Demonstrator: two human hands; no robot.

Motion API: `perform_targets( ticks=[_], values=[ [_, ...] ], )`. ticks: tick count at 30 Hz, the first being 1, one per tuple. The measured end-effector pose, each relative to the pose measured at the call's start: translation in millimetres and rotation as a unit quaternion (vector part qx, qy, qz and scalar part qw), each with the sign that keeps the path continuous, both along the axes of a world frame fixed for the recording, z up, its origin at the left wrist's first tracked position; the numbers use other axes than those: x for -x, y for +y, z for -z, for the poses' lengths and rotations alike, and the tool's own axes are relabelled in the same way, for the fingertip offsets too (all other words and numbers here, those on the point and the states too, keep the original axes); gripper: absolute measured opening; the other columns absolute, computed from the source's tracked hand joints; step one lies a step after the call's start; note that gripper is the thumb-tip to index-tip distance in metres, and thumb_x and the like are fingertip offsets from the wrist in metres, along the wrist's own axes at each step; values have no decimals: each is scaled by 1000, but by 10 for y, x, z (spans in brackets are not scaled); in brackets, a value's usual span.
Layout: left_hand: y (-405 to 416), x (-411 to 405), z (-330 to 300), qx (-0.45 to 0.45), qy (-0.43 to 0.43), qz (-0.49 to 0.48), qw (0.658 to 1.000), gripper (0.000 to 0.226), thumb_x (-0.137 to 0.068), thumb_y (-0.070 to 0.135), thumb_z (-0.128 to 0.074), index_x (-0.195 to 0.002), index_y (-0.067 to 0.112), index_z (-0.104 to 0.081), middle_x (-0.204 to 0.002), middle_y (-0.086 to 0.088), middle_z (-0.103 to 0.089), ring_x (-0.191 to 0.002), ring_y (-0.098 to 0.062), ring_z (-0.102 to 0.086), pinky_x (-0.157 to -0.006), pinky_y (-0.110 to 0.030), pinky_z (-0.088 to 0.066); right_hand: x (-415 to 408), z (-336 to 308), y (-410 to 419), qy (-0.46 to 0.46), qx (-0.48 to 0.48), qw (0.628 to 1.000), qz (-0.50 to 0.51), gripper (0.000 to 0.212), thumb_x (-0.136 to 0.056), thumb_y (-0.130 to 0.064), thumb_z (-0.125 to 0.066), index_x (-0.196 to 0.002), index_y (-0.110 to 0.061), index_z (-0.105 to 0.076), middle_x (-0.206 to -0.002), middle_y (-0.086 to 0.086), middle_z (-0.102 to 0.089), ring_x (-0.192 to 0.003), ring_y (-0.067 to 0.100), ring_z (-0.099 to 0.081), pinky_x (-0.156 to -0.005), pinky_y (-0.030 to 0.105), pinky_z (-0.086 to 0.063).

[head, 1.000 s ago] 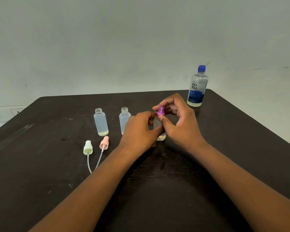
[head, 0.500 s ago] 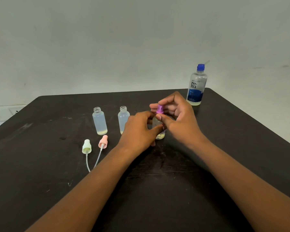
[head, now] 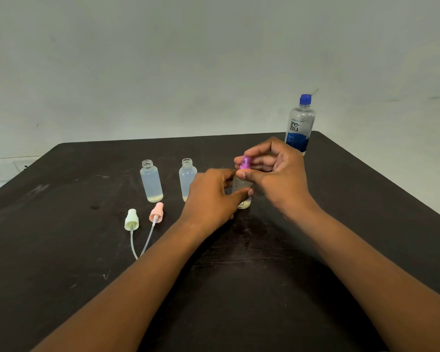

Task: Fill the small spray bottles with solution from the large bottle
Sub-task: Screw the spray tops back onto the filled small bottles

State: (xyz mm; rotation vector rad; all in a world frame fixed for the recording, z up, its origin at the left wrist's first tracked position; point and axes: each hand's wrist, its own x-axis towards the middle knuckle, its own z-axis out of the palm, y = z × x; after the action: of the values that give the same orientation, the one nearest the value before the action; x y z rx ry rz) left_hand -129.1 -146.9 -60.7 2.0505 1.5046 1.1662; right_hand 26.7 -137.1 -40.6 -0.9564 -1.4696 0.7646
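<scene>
Both hands [head: 211, 196] [head: 277, 174] — purple-capped bottle [head: 241, 185]

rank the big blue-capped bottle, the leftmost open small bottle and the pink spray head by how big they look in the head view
1. large bottle, though it stands farthest back
2. leftmost small bottle
3. pink spray head, not counting its tube

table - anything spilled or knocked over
No spill stands out. The two open small bottles stand upright; the green spray top and pink spray top lie loose beside them.
</scene>
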Motion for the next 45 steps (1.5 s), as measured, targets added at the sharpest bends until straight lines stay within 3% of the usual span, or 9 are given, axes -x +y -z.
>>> perform_targets(
  ticks=[3,6,12,16,21,25,30,39,45],
  values=[
    [29,-8,41,-8,-5,-11,1000,25,-88,42,-83,-107,26,-81,-99,8,-81,-57,7,-62,-64,-24,-55,27,-9,-24,-7,1,1000,21,36,-77,7,-87,-97,-16,-68,-94,-1,-81,-91,9,-79,-69,35,-67],
    [69,-4,81,-12,-10,-25,1000,29,-85,45,-84,-107,25,-81,-95,7,-80,-88,-4,-74,-83,-37,-63,61,-7,-42,-15,-2,999,39,37,-77,5,-88,-94,-21,-68,-92,-3,-80,-87,8,-79,-63,37,-67],
    [46,12,81,-18,-8,-24,1000,31,-85,45,-84,-110,27,-81,-98,8,-81,-96,-3,-73,-86,-37,-63,48,-21,-35,-28,-13,999,26,37,-77,4,-88,-97,-19,-67,-93,-1,-81,-90,10,-79,-63,30,-65],
    [22,34,24,1,3,2,1000,34,-88,44,-82,-117,28,-79,-103,8,-80,-83,-5,-73,-79,-38,-65,-25,-5,-12,-43,-7,999,-5,42,-81,0,-87,-110,-18,-62,-99,-2,-81,-93,11,-78,-57,37,-65],
    [31,68,-26,8,34,12,999,33,-88,41,-82,-117,27,-78,-104,10,-79,-91,-4,-72,-85,-36,-63,-70,55,55,-140,-20,990,8,38,-78,-16,-92,-108,-23,-68,-94,-6,-78,-88,7,-75,-79,20,-60],
    [26,82,-22,12,102,-2,995,33,-87,43,-82,-113,25,-74,-99,8,-75,-89,-7,-68,-85,-36,-61,-116,84,87,-204,-2,979,19,30,-77,-33,-92,-99,-27,-73,-90,-5,-76,-84,14,-72,-79,32,-62],
    [-14,80,-23,-3,190,-28,981,37,-85,52,-80,-106,25,-68,-99,7,-72,-93,-13,-66,-84,-36,-59,-120,84,100,-211,-9,977,43,26,-77,-30,-92,-96,-26,-76,-85,-11,-76,-79,2,-72,-71,18,-57],
    [-76,51,-61,-11,238,-22,971,35,-89,47,-78,-111,21,-70,-105,3,-75,-99,-17,-69,-80,-28,-51,-125,109,96,-217,-19,974,57,23,-80,-34,-90,-98,-29,-76,-86,-13,-76,-83,1,-72,-72,17,-58],
    [-110,55,-143,-16,261,-52,964,7,-96,23,-64,-95,17,-63,-101,-5,-71,-85,-20,-61,-75,-35,-54,-128,114,86,-244,-37,968,47,25,-80,-38,-88,-99,-31,-74,-88,-15,-75,-85,5,-71,-75,26,-60]
  ],
)
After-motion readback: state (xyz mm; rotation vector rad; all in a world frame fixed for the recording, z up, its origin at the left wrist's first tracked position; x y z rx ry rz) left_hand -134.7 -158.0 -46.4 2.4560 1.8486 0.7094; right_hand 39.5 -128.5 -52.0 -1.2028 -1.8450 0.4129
